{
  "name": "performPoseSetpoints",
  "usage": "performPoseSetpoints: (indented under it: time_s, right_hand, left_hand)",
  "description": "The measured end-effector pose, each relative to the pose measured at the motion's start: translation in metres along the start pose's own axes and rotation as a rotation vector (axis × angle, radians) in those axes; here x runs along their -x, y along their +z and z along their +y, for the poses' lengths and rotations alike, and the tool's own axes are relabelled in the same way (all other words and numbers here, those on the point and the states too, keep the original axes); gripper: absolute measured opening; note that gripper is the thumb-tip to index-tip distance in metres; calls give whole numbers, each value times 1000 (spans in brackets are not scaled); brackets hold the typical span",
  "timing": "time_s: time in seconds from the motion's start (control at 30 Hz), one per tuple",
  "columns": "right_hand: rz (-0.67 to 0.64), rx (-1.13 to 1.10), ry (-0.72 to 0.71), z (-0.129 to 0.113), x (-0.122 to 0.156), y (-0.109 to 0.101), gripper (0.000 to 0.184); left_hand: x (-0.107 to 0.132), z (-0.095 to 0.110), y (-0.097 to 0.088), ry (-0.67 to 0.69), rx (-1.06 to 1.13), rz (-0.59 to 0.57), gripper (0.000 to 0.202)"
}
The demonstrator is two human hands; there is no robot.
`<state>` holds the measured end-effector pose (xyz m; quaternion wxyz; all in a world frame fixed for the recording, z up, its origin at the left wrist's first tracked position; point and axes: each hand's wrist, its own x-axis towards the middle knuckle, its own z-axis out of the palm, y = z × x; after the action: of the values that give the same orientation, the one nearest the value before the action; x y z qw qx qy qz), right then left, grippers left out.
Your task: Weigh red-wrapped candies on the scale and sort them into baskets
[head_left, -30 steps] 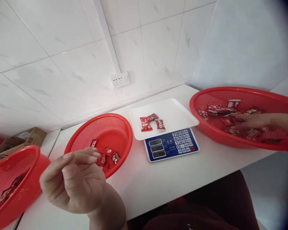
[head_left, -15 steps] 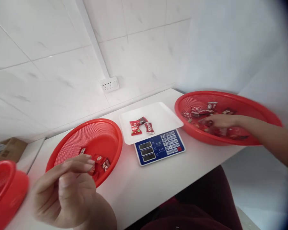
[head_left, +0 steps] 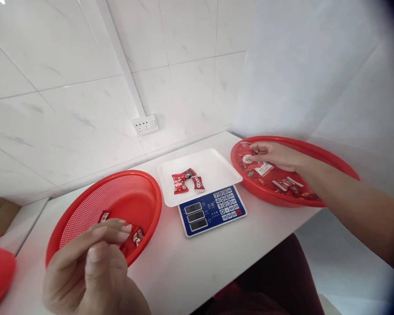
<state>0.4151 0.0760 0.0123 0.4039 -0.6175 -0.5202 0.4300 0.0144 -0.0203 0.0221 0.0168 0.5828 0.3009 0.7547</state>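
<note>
My right hand (head_left: 277, 155) is over the left part of the right red basket (head_left: 284, 203), thumb and fingers closed on a red-wrapped candy, partly hidden by the fingers. Below and beside it lie several wrapped candies (head_left: 287, 183). My left hand (head_left: 92, 271) is raised in front of the left red basket (head_left: 159, 199), fingers loosely curved, thumb apart, nothing visible in it. Several red candies (head_left: 138, 236) lie in that basket, partly covered by the hand. Between the baskets, three small wrapped candies (head_left: 198, 183) rest on the white tray (head_left: 216, 168) of a blue scale (head_left: 213, 210).
At the far left are part of another red basket (head_left: 0, 275) and a cardboard box (head_left: 3, 216). The white table (head_left: 177, 267) meets a tiled wall with a power socket (head_left: 145, 125). My dark-clothed leg (head_left: 276, 275) shows below the table's front edge.
My right hand has moved from the middle of the right basket to its left side and closed on a candy. The view has shifted slightly. My left hand keeps its pose.
</note>
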Motion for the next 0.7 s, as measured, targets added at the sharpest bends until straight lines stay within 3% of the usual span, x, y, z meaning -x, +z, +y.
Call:
performPoseSetpoints:
  time_s: [0.1, 0.23, 0.37, 0.53, 0.7]
  right_hand:
    - [-138, 85, -91, -9, -12, 36, 34]
    - [-232, 319, -138, -18, -29, 80, 30]
    - [-314, 391, -225, -20, -44, 112, 31]
    - [-309, 350, -244, -18, -54, 129, 40]
    - [-294, 318, -203, -24, -51, 123, 39]
  left_hand:
    - [-4, 4, 3, 87, 73, -6, 13]
    - [-3, 8, -2, 29, 84, -53, 16]
    - [-4, 11, -5, 32, 86, -57, 15]
    - [-6, 11, -7, 15, 69, -39, 15]
    - [-6, 11, -11, 33, 72, -42, 15]
